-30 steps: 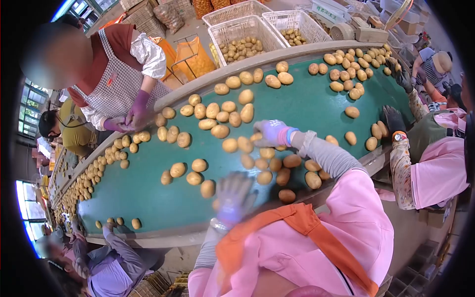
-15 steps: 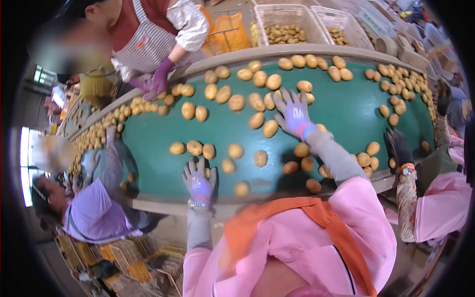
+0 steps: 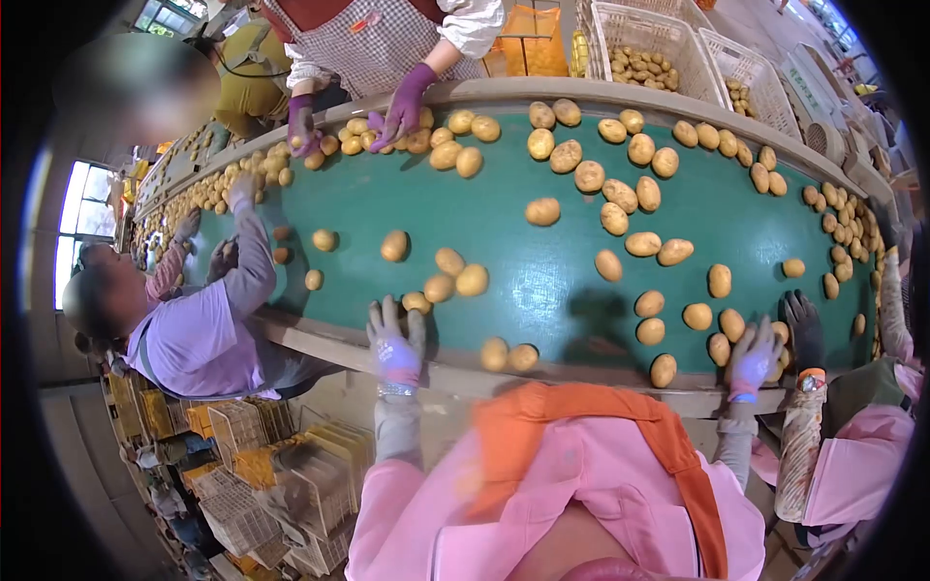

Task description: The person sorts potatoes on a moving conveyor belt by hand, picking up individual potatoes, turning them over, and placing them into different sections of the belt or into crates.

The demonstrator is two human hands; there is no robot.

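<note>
A green conveyor belt [image 3: 542, 281] carries many loose potatoes. My left hand [image 3: 395, 339], in a purple-grey glove, rests open at the belt's near edge, just beside a potato [image 3: 417, 302]. My right hand [image 3: 754, 356], gloved the same, lies with fingers spread on the near edge at the right, next to a potato [image 3: 719, 349] and another one [image 3: 664, 370]. Neither hand holds anything. Two potatoes [image 3: 509, 355] lie at the near edge between my hands.
A person in a checked apron with purple gloves [image 3: 402, 97] works across the belt. A person in a lilac shirt [image 3: 208, 329] reaches in at my left; a black-gloved hand [image 3: 802, 329] is at my right. White crates [image 3: 649, 48] of potatoes stand beyond the belt.
My right hand pulled back from the middle of the belt to the near right edge. My left hand stayed at the near edge. The view swung left and potatoes travelled along the belt.
</note>
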